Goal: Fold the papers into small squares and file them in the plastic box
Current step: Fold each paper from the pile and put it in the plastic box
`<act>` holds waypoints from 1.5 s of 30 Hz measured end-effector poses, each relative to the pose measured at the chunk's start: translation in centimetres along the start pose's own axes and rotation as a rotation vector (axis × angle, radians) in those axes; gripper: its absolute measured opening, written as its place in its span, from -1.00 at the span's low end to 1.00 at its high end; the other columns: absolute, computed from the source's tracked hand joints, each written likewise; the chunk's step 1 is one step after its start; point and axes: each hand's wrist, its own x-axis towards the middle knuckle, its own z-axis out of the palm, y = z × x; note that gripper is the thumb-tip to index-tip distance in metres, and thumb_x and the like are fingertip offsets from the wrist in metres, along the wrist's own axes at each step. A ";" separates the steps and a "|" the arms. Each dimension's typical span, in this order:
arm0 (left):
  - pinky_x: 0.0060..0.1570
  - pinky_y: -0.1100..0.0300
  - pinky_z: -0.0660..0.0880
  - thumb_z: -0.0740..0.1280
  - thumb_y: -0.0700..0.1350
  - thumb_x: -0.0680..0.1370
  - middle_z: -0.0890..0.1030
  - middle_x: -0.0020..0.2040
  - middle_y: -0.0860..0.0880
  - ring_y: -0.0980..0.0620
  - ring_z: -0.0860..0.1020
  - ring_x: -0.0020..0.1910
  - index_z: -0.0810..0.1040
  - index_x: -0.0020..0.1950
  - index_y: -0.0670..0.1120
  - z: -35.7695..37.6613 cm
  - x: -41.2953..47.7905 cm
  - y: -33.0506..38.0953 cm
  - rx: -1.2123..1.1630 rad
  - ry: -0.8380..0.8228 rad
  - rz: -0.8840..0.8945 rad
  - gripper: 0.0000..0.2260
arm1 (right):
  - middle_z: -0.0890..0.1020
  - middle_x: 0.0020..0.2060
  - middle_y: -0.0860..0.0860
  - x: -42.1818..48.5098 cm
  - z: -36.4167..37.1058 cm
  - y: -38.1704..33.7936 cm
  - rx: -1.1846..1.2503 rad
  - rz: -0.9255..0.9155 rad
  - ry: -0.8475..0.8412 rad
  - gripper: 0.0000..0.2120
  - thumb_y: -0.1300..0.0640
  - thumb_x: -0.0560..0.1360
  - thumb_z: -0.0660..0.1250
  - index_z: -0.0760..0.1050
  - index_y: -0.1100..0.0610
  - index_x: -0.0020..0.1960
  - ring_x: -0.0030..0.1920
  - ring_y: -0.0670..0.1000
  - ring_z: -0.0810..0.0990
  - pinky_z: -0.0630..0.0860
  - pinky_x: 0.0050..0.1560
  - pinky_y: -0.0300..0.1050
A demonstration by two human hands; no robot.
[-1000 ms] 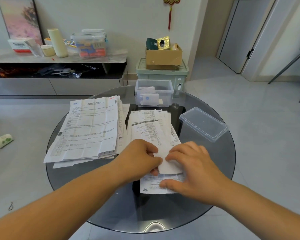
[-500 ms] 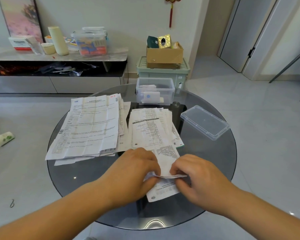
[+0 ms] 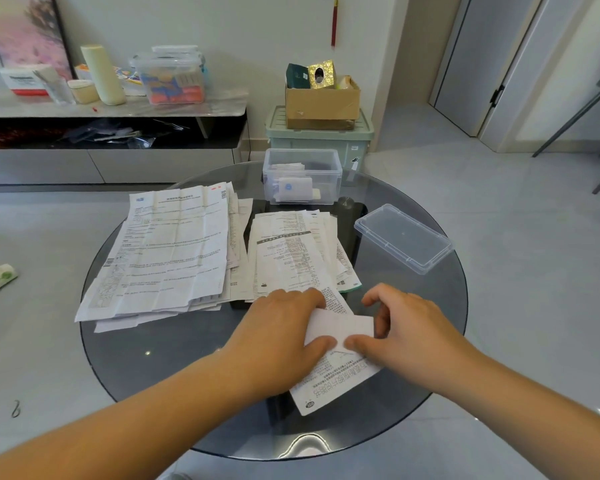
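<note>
Both hands on one slip (image 3: 340, 379), thumbs nearly touching at the middle of the turned-over flap. L hand (image 3: 284, 327): fingers bent over the slip's far-left edge, thumb down on the flap. R hand (image 3: 406, 327): fingers curled at the flap's right edge, thumb on its near edge, so it's pinched. The slip lies flat on the glass table (image 3: 174, 368), its printed tail sticking out toward the person, below both thumbs.

Handling, my read:
- thin printed paper, v. light, floppy, no stiffness. Creases easily, tears if yanked.
- glass underneath is slick, so the slip will skate unless one hand pins it.
- best hold is at edges/corners w/ fingertips. Pin near the fold line, run a thumb along to set the crease.
- each fold makes it thicker and springier, so press harder later.

Plastic box (image 3: 300, 151) sits well beyond both hands, open, some folded bits inside. Lid (image 3: 402, 237) is beyond the R hand, off to the right. Two paper stacks lie just beyond the L hand: big sheets (image 3: 167, 254) and narrow slips (image 3: 291, 251).
</note>
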 end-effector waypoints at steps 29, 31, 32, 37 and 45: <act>-0.24 0.30 0.39 0.49 0.06 0.50 0.51 -0.14 0.20 0.17 0.51 -0.21 0.44 -0.02 0.13 -1.5 2.1 0.3 -0.224 -0.080 -0.117 -0.77 | 0.39 0.07 -0.28 0.6 -0.4 0.7 0.085 -0.222 0.000 -0.64 -0.03 0.47 0.49 0.31 -0.18 0.06 0.09 -0.16 0.47 0.49 -0.12 -0.31; -0.23 0.33 0.38 0.46 0.02 0.53 0.51 -0.14 0.20 0.17 0.50 -0.21 0.45 0.00 0.14 -1.5 2.1 0.3 -0.266 -0.086 -0.116 -0.81 | 0.40 0.09 -0.28 0.8 -0.2 0.8 0.065 -0.249 -0.010 -0.73 -0.05 0.49 0.46 0.37 -0.16 0.03 0.11 -0.16 0.45 0.48 -0.08 -0.33; -0.22 0.35 0.37 0.44 -0.01 0.55 0.53 -0.11 0.19 0.18 0.51 -0.19 0.48 -0.01 0.14 -1.5 2.1 0.3 -0.290 -0.091 -0.114 -0.85 | 0.40 0.11 -0.28 0.8 -0.2 0.9 0.059 -0.257 -0.016 -0.77 -0.07 0.49 0.45 0.41 -0.17 0.04 0.15 -0.17 0.42 0.45 -0.03 -0.35; -0.20 0.38 0.48 0.37 -0.07 0.59 0.64 -0.05 0.19 0.24 0.58 -0.26 0.69 0.03 0.12 -1.7 2.0 0.3 -0.382 -0.131 -0.157 -0.87 | 0.32 0.15 -0.26 0.7 -0.1 0.7 -0.076 -0.332 0.006 -0.63 -0.27 0.47 0.39 0.56 -0.16 0.22 0.22 -0.19 0.23 0.38 0.23 -0.25; -0.01 0.14 0.65 0.56 -0.05 0.45 0.73 -0.17 0.04 0.09 0.69 -0.13 0.70 0.09 -0.06 -3.1 1.3 0.3 -0.604 -0.402 -0.233 -0.76 | 0.47 0.03 -0.28 -0.2 0.4 0.4 -0.068 -0.403 -0.028 -0.63 -0.29 0.46 0.37 0.52 -0.16 0.18 0.10 -0.19 0.38 0.48 0.03 -0.27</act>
